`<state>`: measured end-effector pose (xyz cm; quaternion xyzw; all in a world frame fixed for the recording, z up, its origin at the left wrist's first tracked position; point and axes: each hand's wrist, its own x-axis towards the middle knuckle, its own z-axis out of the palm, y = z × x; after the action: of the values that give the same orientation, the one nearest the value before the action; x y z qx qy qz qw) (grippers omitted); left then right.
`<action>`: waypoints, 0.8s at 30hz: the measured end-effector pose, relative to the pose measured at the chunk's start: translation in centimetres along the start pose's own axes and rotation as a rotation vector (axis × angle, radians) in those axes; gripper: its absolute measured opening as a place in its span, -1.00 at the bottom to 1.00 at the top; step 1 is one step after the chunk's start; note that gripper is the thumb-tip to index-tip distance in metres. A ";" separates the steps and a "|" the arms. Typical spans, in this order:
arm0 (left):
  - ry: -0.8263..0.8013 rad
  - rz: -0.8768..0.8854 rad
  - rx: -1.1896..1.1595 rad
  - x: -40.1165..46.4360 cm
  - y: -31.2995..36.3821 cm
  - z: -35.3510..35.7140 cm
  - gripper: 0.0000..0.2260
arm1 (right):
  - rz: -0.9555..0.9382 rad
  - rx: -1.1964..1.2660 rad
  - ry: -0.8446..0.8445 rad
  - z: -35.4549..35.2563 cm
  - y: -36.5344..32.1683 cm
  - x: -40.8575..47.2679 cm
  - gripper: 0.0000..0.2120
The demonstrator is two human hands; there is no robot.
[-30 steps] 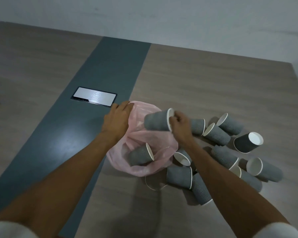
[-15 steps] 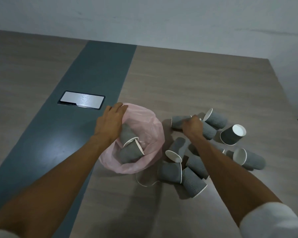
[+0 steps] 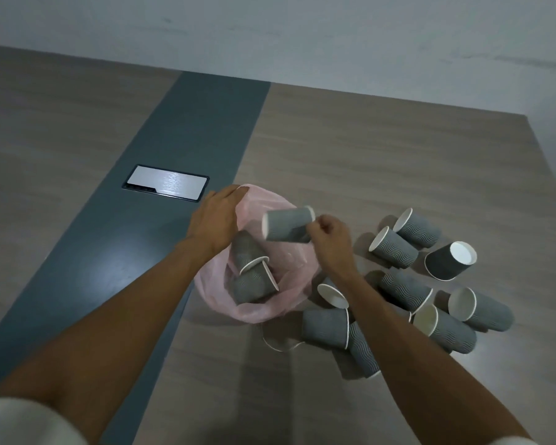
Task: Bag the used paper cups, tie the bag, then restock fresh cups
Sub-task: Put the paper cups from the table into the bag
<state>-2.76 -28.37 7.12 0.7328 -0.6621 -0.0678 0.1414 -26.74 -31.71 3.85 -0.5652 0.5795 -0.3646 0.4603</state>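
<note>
A pink plastic bag (image 3: 289,271) lies open on the table with two grey ribbed paper cups (image 3: 249,277) inside it. My left hand (image 3: 217,216) grips the bag's far left rim and holds the mouth open. My right hand (image 3: 329,239) holds another grey cup (image 3: 286,224) on its side, just above the bag's opening. Several more grey cups (image 3: 398,287) lie tipped over on the table to the right of the bag, partly hidden under my right forearm.
The wooden table (image 3: 382,149) has a dark blue-grey strip (image 3: 161,175) down its middle with a silver cover plate (image 3: 166,186) set into it. A white wall stands behind the table's far edge. The table's right edge is near the cups.
My right hand picked a cup from the pile on the right and carried it left over the bag's mouth. The left hand stayed on the bag's rim. A second cup now lies in the bag.
</note>
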 end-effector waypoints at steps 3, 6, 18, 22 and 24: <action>0.027 0.081 0.002 0.7 -0.1 0.7 -0.38 | 0.065 -0.094 -0.110 3.3 1.2 -0.5 -0.78; 0.067 0.141 -0.003 0.6 0.4 0.8 -0.34 | 0.282 -0.060 -0.158 5.3 2.5 -0.2 -0.81; -0.010 0.155 -0.045 -0.4 0.4 1.1 -0.39 | 0.267 -1.169 -0.576 -4.6 3.8 0.2 -0.24; -0.057 0.145 0.026 -0.5 0.2 -0.2 -0.44 | 0.106 -1.113 -0.469 -4.5 4.2 0.1 -0.62; -0.111 0.166 0.116 -0.6 0.0 -1.2 -0.42 | 0.052 -1.103 -0.341 -4.4 2.6 0.3 -0.71</action>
<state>-2.46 -27.63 8.16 0.6776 -0.7301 -0.0578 0.0670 -31.73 -32.23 2.78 -0.7580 0.6151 0.0993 0.1931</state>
